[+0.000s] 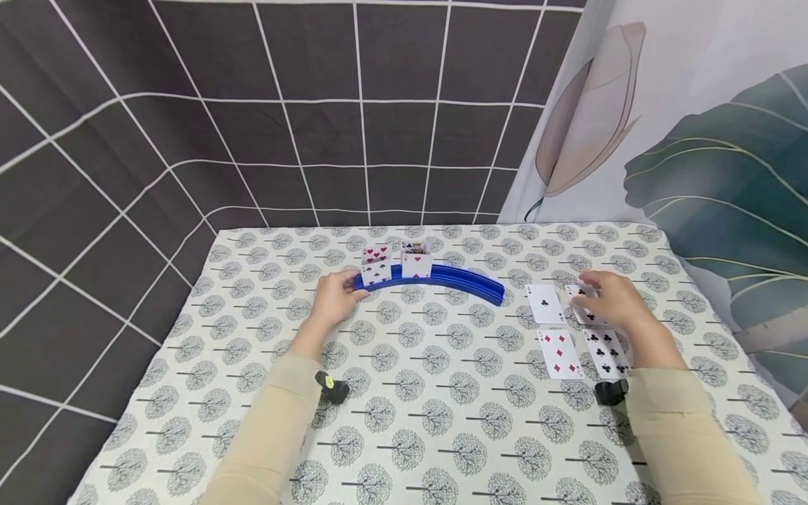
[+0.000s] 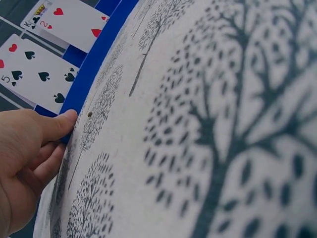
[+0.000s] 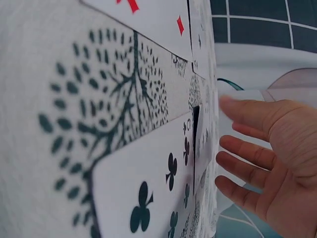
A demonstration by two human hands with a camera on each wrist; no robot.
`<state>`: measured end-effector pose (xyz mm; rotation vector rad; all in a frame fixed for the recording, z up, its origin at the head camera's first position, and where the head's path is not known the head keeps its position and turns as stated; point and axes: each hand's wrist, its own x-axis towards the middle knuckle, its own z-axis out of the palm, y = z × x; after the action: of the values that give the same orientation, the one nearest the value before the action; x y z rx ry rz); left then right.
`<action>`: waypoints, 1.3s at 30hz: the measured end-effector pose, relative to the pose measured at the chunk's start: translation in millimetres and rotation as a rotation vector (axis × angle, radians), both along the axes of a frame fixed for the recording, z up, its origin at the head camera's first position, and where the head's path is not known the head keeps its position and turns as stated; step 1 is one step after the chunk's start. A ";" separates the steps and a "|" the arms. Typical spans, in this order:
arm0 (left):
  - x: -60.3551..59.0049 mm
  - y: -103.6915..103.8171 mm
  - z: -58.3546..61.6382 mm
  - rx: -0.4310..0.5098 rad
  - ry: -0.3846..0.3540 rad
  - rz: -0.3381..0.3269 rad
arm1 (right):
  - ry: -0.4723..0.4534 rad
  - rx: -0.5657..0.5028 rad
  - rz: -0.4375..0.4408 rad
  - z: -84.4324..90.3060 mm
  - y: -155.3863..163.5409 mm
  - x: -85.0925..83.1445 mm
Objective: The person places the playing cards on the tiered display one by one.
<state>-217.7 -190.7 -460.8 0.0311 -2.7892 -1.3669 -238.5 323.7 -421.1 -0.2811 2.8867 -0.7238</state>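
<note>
At its left end, the curved blue card holder (image 1: 463, 280) is pinched by my left hand (image 1: 334, 298) between thumb and fingers. Standing in it are a five of spades (image 2: 37, 74) with a hearts card (image 1: 376, 253) behind it, and a two of hearts (image 2: 74, 25) with a king of clubs (image 2: 30, 21) behind. My right hand (image 1: 612, 298) is over a clubs card (image 1: 577, 291), partly covering it. In the right wrist view the fingers are spread loosely with no card between them; whether they touch the card I cannot tell.
Beside the covered card lies an ace of clubs (image 1: 544, 305). Nearer me are a diamonds card (image 1: 558, 354) and a six of clubs (image 1: 604, 354), all face up on the tree-print tablecloth (image 1: 410, 421). A dark gridded curtain (image 1: 315, 133) hangs behind the table.
</note>
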 end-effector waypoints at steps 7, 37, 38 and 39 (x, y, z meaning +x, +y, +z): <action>-0.4 -0.4 -1.0 -0.008 -0.010 0.001 | -0.034 0.040 0.007 -1.0 1.0 0.7; -3.1 -0.7 -3.8 -0.005 -0.011 0.014 | -0.072 0.107 0.042 -3.1 3.3 -4.1; -3.0 -0.8 -3.6 -0.002 -0.015 0.015 | -0.068 0.108 0.042 -3.0 3.8 -4.0; -2.9 -0.7 -3.4 -0.001 -0.017 0.015 | -0.064 0.107 0.042 -3.0 4.4 -4.3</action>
<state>-220.6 -191.4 -464.1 0.0635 -2.7972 -1.3690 -242.8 328.1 -424.1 -0.2984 2.8380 -0.5587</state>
